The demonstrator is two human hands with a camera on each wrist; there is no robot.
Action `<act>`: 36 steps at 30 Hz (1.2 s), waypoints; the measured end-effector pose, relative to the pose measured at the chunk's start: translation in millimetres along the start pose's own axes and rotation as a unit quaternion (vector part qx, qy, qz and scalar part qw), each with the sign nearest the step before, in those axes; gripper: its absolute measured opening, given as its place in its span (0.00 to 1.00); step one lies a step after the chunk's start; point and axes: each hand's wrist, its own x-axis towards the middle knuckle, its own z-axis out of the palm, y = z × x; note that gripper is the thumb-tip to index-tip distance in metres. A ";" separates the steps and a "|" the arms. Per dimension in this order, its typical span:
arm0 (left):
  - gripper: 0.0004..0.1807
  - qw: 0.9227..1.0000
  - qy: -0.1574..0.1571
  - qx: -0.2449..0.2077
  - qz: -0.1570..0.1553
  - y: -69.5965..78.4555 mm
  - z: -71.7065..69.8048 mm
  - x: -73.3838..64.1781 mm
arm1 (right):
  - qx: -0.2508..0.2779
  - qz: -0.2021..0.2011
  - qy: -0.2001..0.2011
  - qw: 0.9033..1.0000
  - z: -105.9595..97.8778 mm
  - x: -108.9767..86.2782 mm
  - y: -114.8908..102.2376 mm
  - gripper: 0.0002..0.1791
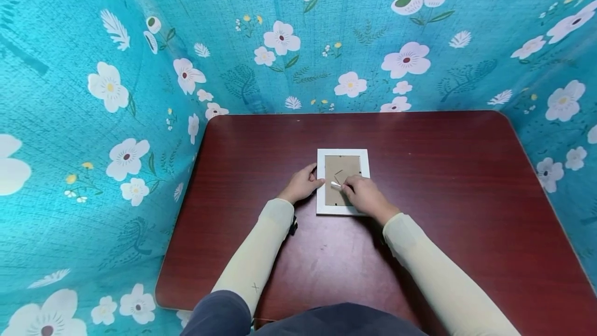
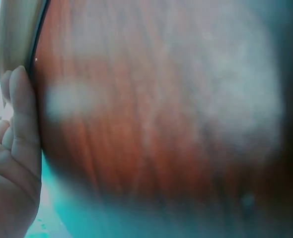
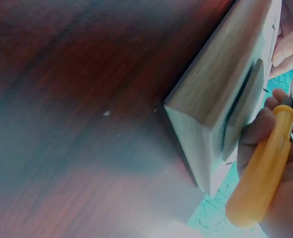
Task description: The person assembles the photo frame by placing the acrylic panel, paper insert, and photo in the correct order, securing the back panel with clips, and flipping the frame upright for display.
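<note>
A white picture frame (image 1: pixel 342 211) lies face down on the table, its brown backing board (image 1: pixel 332 167) facing up with small dark tabs around the edge. My left hand (image 1: pixel 301 184) grips the frame's left side, the thumb over the border and the fingers along the outer edge. A screwdriver (image 3: pixel 260 171) with a yellow handle is in my right hand (image 1: pixel 366 196), which holds it over the backing board. Its thin metal shaft (image 3: pixel 292 85) points toward the frame's left side. In the left wrist view, fingers (image 2: pixel 22 99) touch the side of the frame (image 2: pixel 17 37).
The dark red table (image 1: pixel 443 180) extends around the frame on all sides. A blue floral cloth (image 1: pixel 326 66) hangs behind the table and along its left and right sides. In the right wrist view, a raised flap (image 3: pixel 245 111) stands out from the frame's back.
</note>
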 end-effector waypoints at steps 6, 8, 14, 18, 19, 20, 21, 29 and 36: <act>0.37 1.000 0.000 0.005 0.006 0.8 4.8 0.6 | -0.005 0.022 0.018 1.000 -0.8 6.4 -0.9 0.11; 0.37 1.000 -0.002 0.000 0.007 0.7 5.4 1.1 | -0.005 0.026 0.022 0.999 -1.2 8.8 -1.6 0.11; 0.36 1.000 0.001 -0.012 0.019 -0.6 4.2 3.7 | 0.000 0.023 0.028 0.999 0.1 17.9 -1.9 0.12; 0.35 1.000 0.004 -0.010 0.020 -1.9 3.0 3.8 | -0.002 0.014 0.027 1.000 1.7 23.5 -2.1 0.12; 0.35 1.000 0.004 -0.009 0.020 -2.2 2.8 3.6 | -0.004 0.014 0.026 1.000 1.8 24.7 -2.4 0.12; 0.35 1.000 0.004 -0.009 0.019 -2.3 2.6 3.3 | -0.004 0.014 0.025 1.000 1.8 25.8 -2.8 0.12; 0.35 1.000 0.003 -0.009 0.018 -2.2 2.3 3.0 | -0.006 0.015 0.023 1.000 1.9 27.1 -3.1 0.12; 0.36 1.000 0.002 -0.007 0.009 -2.6 2.3 2.6 | -0.017 0.019 0.009 1.000 2.3 34.2 -4.1 0.12; 0.36 1.000 0.003 -0.026 0.007 -1.6 1.7 2.1 | -0.032 0.030 0.011 0.999 3.1 40.5 -5.2 0.13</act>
